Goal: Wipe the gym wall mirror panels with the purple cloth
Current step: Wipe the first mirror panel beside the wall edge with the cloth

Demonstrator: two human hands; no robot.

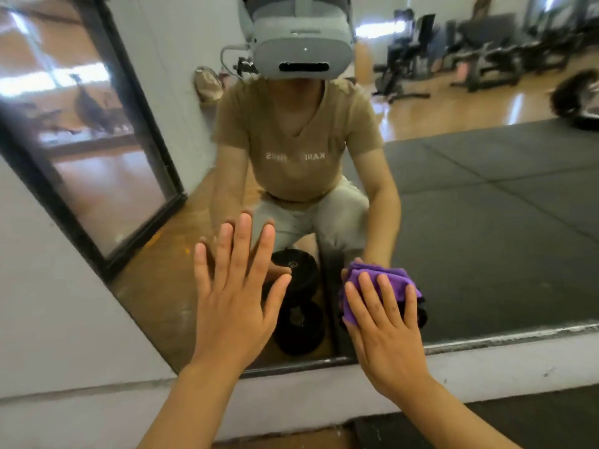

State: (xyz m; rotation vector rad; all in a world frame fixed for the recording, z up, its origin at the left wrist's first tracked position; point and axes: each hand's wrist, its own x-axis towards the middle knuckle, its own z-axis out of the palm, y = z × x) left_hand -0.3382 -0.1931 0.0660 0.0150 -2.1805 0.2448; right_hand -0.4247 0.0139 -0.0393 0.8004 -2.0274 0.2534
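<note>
On the gym mirror (486, 205), the left hand (233, 296) lies flat, fingers spread; right hand (385, 332) fingers press the bunched purple cloth (382, 280), no clear long axis.

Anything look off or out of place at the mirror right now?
Nothing is damaged or spilled. One oddity: the left hand presses bare and flat on the mirror, likely leaving prints, while the right hand presses the purple cloth against it.

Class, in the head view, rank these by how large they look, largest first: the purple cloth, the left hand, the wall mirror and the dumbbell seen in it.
1. wall mirror
2. left hand
3. dumbbell, partly hidden behind that hand, so this rank is unsure
4. purple cloth, partly covered by the right hand
</note>
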